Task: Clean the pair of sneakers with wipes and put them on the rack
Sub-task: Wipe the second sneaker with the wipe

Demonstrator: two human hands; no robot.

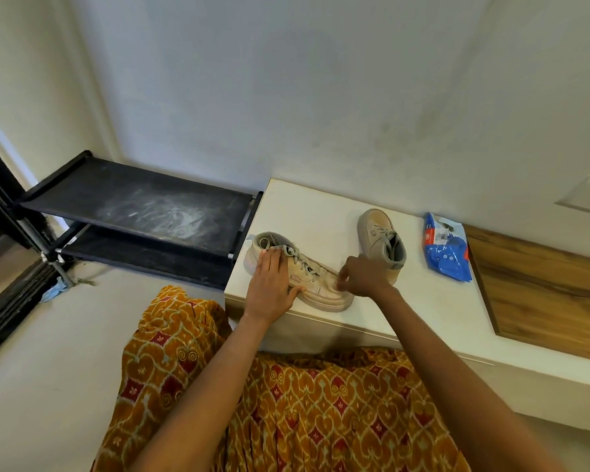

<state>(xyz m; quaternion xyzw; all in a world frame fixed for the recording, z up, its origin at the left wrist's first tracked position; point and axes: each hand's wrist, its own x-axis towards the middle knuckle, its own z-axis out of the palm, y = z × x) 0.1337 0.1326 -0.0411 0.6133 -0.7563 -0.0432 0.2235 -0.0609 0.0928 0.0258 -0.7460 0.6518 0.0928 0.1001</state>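
Observation:
A beige lace-up sneaker lies on a low white bench, heel to the left and toe to the right. My left hand presses flat on its laces and ankle opening, fingers straight. My right hand is at the toe, fingers curled down around a small pale wipe that is mostly hidden. The second sneaker stands farther back on the bench, untouched. A blue pack of wipes lies to its right. The black shoe rack stands left of the bench, its dusty top shelf bare.
A wood-grain panel adjoins the bench on the right. The wall runs close behind the bench. A crumpled blue scrap lies on the floor by the rack's leg. My orange patterned clothing fills the foreground.

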